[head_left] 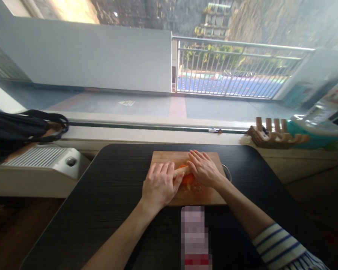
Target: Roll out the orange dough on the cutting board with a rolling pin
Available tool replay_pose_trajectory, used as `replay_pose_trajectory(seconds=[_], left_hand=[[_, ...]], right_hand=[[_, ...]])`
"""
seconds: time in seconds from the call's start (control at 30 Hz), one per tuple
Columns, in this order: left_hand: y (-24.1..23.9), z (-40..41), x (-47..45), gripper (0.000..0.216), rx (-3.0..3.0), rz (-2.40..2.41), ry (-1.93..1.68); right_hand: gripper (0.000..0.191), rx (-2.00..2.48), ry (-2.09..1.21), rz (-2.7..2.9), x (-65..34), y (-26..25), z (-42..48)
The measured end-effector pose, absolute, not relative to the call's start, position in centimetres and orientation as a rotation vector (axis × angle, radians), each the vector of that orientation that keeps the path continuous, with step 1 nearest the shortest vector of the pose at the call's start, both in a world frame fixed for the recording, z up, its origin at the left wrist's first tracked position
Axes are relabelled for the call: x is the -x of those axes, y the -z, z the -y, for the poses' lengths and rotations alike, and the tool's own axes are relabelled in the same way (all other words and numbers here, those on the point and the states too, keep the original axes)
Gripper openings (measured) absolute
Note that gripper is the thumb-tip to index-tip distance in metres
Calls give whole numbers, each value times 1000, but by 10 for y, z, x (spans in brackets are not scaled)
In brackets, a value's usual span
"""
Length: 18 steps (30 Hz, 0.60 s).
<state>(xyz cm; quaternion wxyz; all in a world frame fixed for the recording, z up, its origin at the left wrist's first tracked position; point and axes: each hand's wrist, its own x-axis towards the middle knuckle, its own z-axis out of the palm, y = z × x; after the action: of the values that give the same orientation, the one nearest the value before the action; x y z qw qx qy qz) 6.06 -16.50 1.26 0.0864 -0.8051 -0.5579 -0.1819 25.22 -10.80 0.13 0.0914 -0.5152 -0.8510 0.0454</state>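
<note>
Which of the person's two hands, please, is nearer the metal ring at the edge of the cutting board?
The right hand: it is on the wooden rod's end nearer the metal ring, while the left hand is on the opposite end.

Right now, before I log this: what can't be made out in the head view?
Head view:
- Wooden rod: ends hidden under left hand and right hand.
- Orange material: full outline hidden by rod and hands.
- Pink item: pixelated, cut off by bottom edge.
- Black strapped item: cut off by left edge.
- Sill object: too small to identify.
</note>
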Motion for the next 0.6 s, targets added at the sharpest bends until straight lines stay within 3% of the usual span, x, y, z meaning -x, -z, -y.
replay_pose_trajectory(seconds=[0.47,0.6], left_hand=[[-1,175,-54,52,2523,1523,592],[2,173,-48,43,2551,1507,563]], right_hand=[[54,1549,7,2415,-263,8,172],[44,1397,12,2482,-272,3,175]])
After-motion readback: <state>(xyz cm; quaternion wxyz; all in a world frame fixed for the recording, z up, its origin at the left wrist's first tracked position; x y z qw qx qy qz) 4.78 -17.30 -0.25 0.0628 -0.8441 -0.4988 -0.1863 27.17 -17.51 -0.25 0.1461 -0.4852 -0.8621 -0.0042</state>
